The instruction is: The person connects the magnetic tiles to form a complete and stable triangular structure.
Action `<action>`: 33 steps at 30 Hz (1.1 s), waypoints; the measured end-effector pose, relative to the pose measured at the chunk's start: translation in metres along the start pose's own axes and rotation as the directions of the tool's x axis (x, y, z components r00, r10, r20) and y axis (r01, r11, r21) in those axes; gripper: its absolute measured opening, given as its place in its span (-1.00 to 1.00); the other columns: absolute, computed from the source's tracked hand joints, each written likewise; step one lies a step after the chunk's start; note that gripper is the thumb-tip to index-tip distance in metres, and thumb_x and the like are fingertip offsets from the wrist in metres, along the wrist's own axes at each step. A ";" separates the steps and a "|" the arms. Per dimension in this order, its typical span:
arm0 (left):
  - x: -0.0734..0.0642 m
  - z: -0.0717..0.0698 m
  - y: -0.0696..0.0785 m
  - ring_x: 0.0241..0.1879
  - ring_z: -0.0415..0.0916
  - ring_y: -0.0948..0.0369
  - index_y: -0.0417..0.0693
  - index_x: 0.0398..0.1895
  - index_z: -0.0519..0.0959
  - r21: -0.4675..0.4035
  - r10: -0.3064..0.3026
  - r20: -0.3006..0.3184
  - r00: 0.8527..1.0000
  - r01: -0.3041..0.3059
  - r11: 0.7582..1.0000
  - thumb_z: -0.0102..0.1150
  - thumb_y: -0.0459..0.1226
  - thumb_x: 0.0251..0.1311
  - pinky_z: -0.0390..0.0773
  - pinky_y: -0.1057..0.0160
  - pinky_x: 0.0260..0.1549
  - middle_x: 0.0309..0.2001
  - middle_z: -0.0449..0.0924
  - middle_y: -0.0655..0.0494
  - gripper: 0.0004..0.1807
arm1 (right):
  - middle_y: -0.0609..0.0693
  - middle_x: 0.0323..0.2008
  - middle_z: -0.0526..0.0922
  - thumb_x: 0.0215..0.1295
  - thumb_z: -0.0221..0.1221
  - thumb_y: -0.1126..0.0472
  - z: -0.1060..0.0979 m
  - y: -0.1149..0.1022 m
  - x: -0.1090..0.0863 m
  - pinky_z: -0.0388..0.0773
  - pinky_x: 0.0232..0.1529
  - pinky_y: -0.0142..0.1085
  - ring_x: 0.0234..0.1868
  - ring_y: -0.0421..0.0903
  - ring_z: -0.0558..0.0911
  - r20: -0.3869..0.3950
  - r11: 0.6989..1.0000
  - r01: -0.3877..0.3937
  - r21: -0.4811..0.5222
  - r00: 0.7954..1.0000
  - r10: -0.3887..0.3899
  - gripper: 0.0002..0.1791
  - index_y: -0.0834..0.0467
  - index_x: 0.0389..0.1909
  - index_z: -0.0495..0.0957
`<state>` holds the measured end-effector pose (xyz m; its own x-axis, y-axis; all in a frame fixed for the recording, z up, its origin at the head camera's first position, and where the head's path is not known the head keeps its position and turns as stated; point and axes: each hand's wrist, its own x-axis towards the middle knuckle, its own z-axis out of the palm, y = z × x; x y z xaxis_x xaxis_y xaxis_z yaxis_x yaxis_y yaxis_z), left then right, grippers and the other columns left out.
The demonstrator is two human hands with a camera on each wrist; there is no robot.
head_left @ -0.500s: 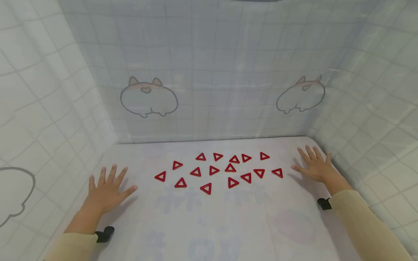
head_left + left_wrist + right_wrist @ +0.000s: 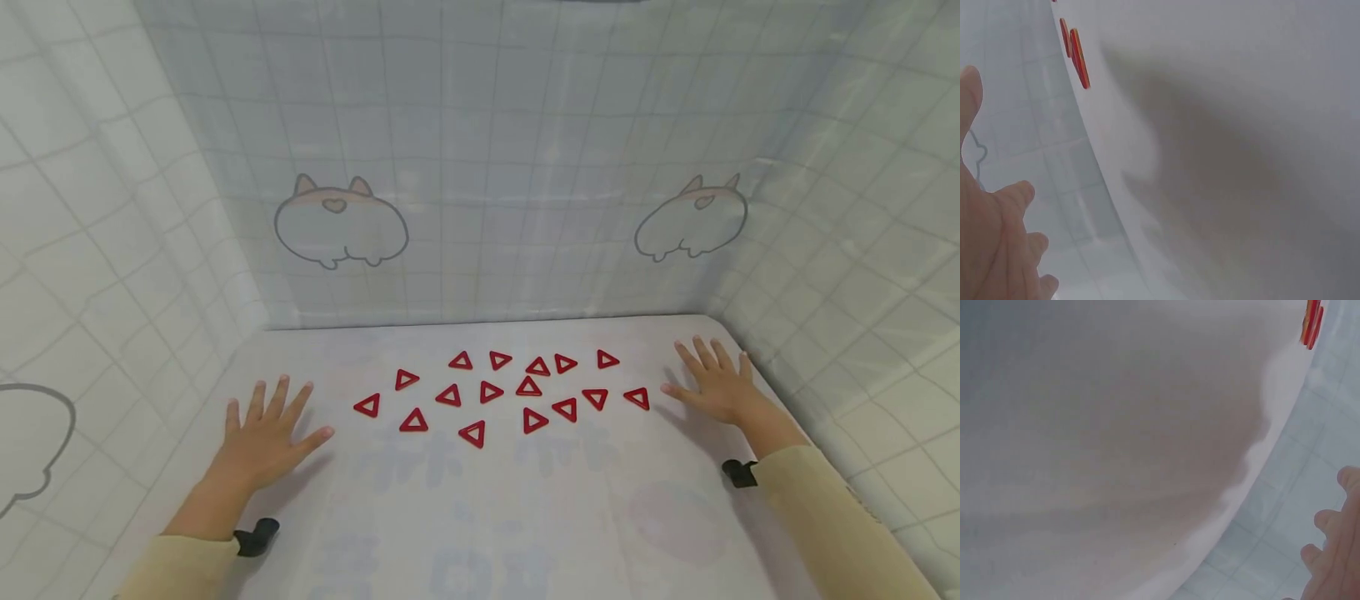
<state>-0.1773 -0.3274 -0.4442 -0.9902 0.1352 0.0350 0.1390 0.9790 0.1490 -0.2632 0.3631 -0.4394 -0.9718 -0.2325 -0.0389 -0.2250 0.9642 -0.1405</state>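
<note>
L hand [image 2: 262, 446]: at approx 8 o'clock of the triangles, held over the tabletop & apart from it, fingers straight & spread wide, has hold of nothing; beige sleeve [image 2: 176, 571] w/ black band [image 2: 258, 537] just beside it. Then the red triangles [image 2: 483, 392], 16 hollow ones lying flat across mid tabletop [image 2: 390, 510], tips mixed: far-left triangle [image 2: 378, 406] pts to 9 o'clock, nearest L hand; next one down, front-left triangle [image 2: 413, 429], pts to 12. Sides look near equal, so can't tell a long axis. Faint blue print [image 2: 416, 458] at 6 o'clock of them, too pale to read. Further right, upside-down triangle [image 2: 596, 392] pts to 6; far-right triangle [image 2: 646, 398] pts to 9. R hand [image 2: 716, 387]: at 3 o'clock of the lot, over the tabletop, fingers fanned, holding nothing, near that last triangle, not touching
</note>
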 end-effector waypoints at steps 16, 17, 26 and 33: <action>0.013 0.011 0.022 0.48 -0.39 -0.42 -0.11 0.59 0.01 -0.029 0.003 0.005 1.000 -0.003 1.000 -0.14 0.41 0.27 -0.49 -0.49 0.26 0.54 -0.22 -0.40 0.05 | 0.40 0.54 -0.20 0.34 0.00 -0.42 0.001 -0.018 -0.002 -0.46 0.28 0.47 0.48 0.50 -0.25 0.030 0.998 0.006 0.062 1.000 -0.008 0.04 0.14 0.58 -0.10; 0.013 0.011 0.024 0.48 -0.38 -0.43 -0.11 0.58 0.02 -0.034 0.004 0.003 1.000 -0.004 0.999 -0.12 0.40 0.27 -0.48 -0.49 0.26 0.54 -0.21 -0.41 0.05 | 0.40 0.54 -0.20 0.35 0.01 -0.42 0.001 -0.020 -0.001 -0.46 0.28 0.47 0.48 0.50 -0.24 0.031 0.998 0.009 0.062 0.999 -0.011 0.04 0.14 0.58 -0.09; 0.026 0.014 0.036 0.48 -0.34 -0.40 -0.10 0.59 0.00 -0.083 0.010 0.046 0.999 -0.006 0.997 -0.15 0.43 0.26 -0.39 -0.47 0.30 0.55 -0.20 -0.37 0.07 | 0.43 0.52 -0.14 0.38 0.01 -0.36 0.003 -0.030 0.003 -0.29 0.30 0.47 0.47 0.51 -0.18 0.055 0.995 0.033 0.094 0.998 -0.038 -0.01 0.17 0.58 -0.06; 0.038 0.021 0.038 0.46 -0.25 -0.43 -0.19 0.55 0.09 -0.155 0.012 0.074 0.997 0.000 0.988 0.05 0.32 0.25 -0.27 -0.49 0.29 0.51 -0.10 -0.44 0.03 | 0.44 0.51 -0.10 0.39 0.04 -0.33 0.005 -0.039 0.007 -0.21 0.34 0.43 0.47 0.51 -0.15 0.078 0.986 0.052 0.158 0.995 -0.065 -0.04 0.20 0.56 0.01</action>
<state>-0.2095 -0.2816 -0.4578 -0.9868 0.1578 -0.0369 0.1396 0.9435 0.3006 -0.2613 0.3232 -0.4391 -0.9466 -0.3041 -0.1069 -0.2615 0.9185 -0.2968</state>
